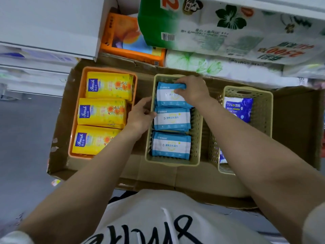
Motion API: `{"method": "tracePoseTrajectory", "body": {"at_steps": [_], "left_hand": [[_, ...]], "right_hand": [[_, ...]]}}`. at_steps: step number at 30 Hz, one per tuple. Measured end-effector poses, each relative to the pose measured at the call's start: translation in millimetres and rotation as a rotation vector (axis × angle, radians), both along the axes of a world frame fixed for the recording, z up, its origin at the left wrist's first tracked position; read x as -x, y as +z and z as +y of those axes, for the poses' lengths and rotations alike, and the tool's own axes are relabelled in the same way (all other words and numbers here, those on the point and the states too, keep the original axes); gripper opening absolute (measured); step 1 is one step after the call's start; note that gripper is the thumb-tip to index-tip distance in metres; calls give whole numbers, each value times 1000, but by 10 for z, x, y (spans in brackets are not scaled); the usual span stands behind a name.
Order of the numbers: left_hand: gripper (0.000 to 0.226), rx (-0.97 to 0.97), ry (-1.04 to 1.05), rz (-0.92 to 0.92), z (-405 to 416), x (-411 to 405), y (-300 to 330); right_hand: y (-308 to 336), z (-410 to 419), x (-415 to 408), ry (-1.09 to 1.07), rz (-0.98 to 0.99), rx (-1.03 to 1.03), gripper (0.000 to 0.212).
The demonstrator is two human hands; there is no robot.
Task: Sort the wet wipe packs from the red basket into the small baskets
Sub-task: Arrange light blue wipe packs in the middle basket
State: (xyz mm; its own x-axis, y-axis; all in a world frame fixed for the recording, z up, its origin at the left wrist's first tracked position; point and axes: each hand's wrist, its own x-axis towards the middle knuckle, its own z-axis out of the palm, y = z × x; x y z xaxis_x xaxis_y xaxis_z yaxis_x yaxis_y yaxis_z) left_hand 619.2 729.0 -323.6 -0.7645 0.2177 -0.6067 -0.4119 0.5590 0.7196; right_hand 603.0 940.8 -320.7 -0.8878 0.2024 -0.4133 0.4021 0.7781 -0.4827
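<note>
A flattened cardboard sheet [290, 129] lay under three small baskets set side by side. At the left stood an orange basket [82, 71] with three yellow packs [103, 111] lying flat in a row from far to near, filling it.

Just right of it the left hand [139, 118] reached in at the left wall of the middle beige basket [165, 162]; its fingers were curled at the left edge of the middle blue-and-white pack [173, 118], touching it, though whether they truly pinched the pack could not be told. That basket held three blue-and-white packs in a row; the near pack [171, 146] lay flat and free of either hand.

The right hand [193, 92] came down over the far end of the same basket, its fingers curled round the far edge of the far pack [168, 97], gripping it as it lay inside the basket.

At the right stood another beige basket [263, 110], apart from the middle one, holding a dark blue pack [239, 110] at its far end and a second blue pack [223, 156] partly hidden behind the right forearm.

Beyond the cardboard lay an orange package [130, 37] and large wrapped paper rolls [228, 27].
</note>
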Motion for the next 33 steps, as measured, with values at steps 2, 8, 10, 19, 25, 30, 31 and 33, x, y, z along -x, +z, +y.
{"method": "tracePoseTrajectory", "body": {"at_steps": [2,8,10,19,25,30,31,33], "left_hand": [[54,-11,-3,-11,-7,-3,-2],[56,-6,-10,-28,-22,4,-18],[56,-2,-16,-21,-21,3,-21],[56,18,-14,-23,-4,7,-33],[56,30,-15,-15,-6,-14,-36],[56,31,-6,-5,1,-18,-38],[56,29,-5,-6,1,-20,-32],[57,32,1,-7,7,-20,-29]], "right_hand": [[-45,-75,-22,-15,61,-95,37],[-107,-169,-218,-48,176,-343,44],[-95,-158,-251,-71,218,-405,48],[-116,-109,-216,9,113,-461,38],[-103,-134,-479,66,332,-318,39],[-212,-322,-807,273,124,-255,91],[-239,-340,-831,285,84,-269,101],[-276,-358,-837,297,57,-300,113]]}}
